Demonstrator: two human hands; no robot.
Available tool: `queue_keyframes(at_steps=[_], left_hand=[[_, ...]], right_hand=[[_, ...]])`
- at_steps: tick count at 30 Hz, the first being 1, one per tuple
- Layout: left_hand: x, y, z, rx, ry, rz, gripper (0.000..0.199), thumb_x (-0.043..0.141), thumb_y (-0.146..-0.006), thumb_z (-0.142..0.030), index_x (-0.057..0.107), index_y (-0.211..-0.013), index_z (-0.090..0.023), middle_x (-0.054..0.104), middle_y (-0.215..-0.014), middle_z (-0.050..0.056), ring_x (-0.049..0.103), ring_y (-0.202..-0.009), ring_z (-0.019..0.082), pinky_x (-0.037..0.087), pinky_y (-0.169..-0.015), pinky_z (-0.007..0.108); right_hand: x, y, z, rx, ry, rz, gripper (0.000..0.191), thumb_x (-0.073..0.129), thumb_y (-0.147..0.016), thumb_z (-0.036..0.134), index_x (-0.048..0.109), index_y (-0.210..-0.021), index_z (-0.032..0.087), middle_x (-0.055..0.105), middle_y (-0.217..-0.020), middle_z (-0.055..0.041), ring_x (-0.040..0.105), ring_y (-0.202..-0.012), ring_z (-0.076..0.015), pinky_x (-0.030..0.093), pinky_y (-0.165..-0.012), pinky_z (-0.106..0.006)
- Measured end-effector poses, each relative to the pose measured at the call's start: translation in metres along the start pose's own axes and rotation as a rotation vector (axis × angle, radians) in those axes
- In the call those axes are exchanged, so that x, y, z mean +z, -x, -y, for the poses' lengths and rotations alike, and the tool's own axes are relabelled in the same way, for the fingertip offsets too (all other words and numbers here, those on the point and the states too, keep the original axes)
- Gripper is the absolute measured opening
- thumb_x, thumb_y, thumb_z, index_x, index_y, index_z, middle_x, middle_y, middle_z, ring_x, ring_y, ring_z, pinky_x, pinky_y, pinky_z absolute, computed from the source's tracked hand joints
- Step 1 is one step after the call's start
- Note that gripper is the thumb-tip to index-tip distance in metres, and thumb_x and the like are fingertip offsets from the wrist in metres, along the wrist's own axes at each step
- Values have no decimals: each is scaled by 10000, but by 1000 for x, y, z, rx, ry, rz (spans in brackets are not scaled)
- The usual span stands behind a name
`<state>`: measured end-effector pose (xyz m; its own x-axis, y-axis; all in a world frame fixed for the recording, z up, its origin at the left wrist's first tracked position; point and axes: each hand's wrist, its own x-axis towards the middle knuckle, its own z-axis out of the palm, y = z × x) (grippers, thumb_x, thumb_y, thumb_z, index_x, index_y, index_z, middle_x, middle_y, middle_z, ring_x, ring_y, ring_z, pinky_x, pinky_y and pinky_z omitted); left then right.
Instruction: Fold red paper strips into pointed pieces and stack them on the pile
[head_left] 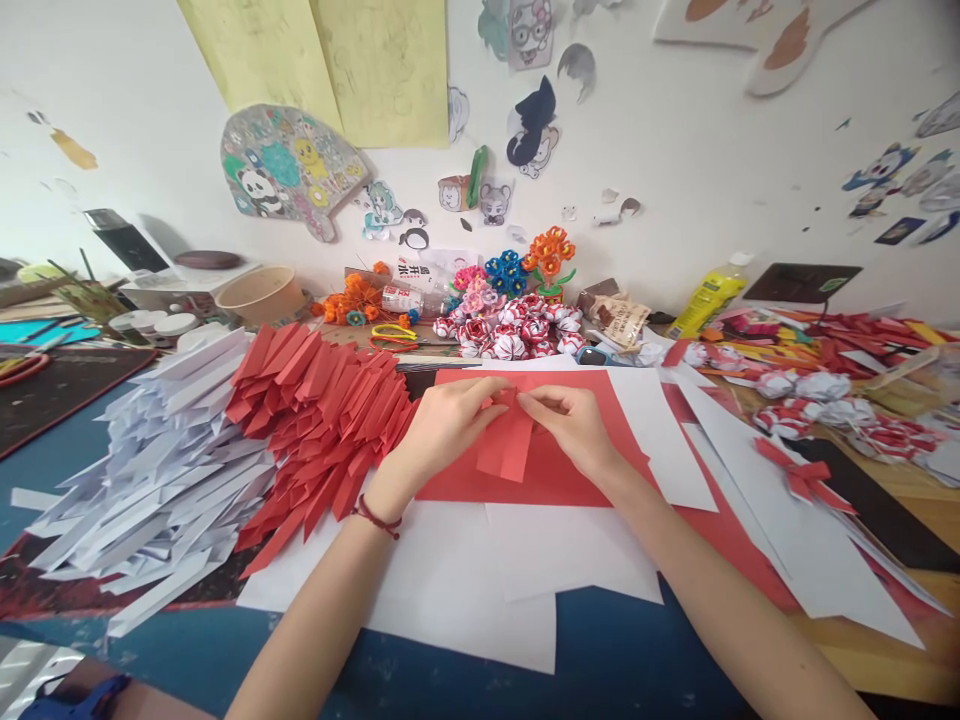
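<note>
A creased red paper strip is held up between my two hands, over a larger red sheet on the table. My left hand pinches its upper left side, thumb and forefinger together. At the upper right, my right hand pinches the same strip with thumb and fingertips. The strip's lower end hangs toward me. To the left of my left hand lies a thick pile of folded red paper strips, and past it a pile of folded white paper strips.
White sheets lie beneath my forearms. Paper flowers in red and white stand behind my hands, near yellow-handled scissors. A yellow bottle leans at the back right. A red folded bow rests on white paper at the right.
</note>
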<state>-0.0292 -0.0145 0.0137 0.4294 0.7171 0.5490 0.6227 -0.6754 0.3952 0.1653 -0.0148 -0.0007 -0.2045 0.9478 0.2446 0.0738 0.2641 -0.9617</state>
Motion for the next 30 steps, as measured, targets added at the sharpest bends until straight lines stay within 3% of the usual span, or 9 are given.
queue_keyframes(at_steps=[4, 10, 24, 30], left_hand=[[2, 5, 4, 169, -159, -64, 231, 460, -949, -274, 635, -1089, -216, 716, -924, 76, 660, -836, 178, 443, -720, 258], [-3, 9, 2, 358, -396, -88, 257, 409, -956, -190, 617, -1106, -202, 702, -928, 88, 635, -764, 158, 427, -638, 255], [-5, 9, -7, 394, -396, -132, 225, 387, -966, -185, 591, -1059, -191, 663, -879, 82, 608, -736, 141, 409, -597, 244], [-6, 9, -7, 472, -507, -143, 198, 407, -952, -139, 568, -1061, -174, 669, -878, 74, 597, -730, 140, 387, -576, 252]], right_hand=[[2, 1, 1, 8, -52, -43, 325, 669, -795, 488, 741, -877, 182, 706, -812, -67, 643, -705, -200, 519, -579, -299], [4, 4, 6, -24, -3, -110, 246, 682, -792, 444, 741, -813, 205, 719, -832, -51, 649, -776, -211, 511, -654, -305], [10, 8, 7, -35, -85, -135, 199, 703, -782, 402, 742, -802, 208, 722, -822, -50, 651, -765, -209, 518, -675, -318], [12, 10, 7, -30, -111, -140, 186, 706, -785, 385, 745, -811, 205, 725, -839, -51, 659, -779, -208, 522, -694, -315]])
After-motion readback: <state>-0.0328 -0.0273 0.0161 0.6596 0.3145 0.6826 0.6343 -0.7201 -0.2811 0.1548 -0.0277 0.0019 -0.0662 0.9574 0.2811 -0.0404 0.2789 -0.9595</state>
